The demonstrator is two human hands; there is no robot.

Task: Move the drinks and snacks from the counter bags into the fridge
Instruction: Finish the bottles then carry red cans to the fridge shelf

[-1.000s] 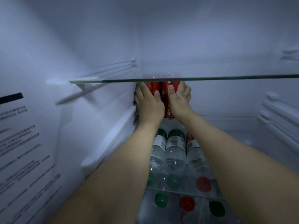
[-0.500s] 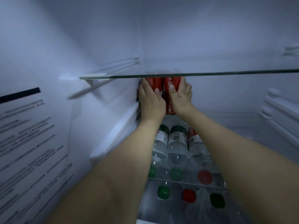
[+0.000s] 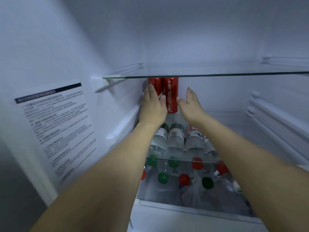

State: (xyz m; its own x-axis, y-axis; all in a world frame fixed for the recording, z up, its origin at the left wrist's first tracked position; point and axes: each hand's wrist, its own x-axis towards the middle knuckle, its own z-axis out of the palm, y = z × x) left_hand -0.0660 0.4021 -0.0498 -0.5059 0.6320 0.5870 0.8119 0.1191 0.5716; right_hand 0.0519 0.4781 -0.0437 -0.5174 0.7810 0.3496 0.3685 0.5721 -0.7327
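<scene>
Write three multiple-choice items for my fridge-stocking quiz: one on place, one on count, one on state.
1. Where do the red cans stand?
A. back left, under the glass shelf
B. on top of it
C. in the door

2. How many red cans show?
A. one
B. two
C. four

3. How is the right hand?
A. gripping a can
B. open beside the cans
C. holding a bottle

A: they stand beneath the shelf edge. B: two stand side by side. B: its fingers are straight; the left hand covers one can.

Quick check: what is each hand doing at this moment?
Left hand: open, fingers straight against the left red drink can.
Right hand: open, holding nothing, beside the right red drink can.
</scene>
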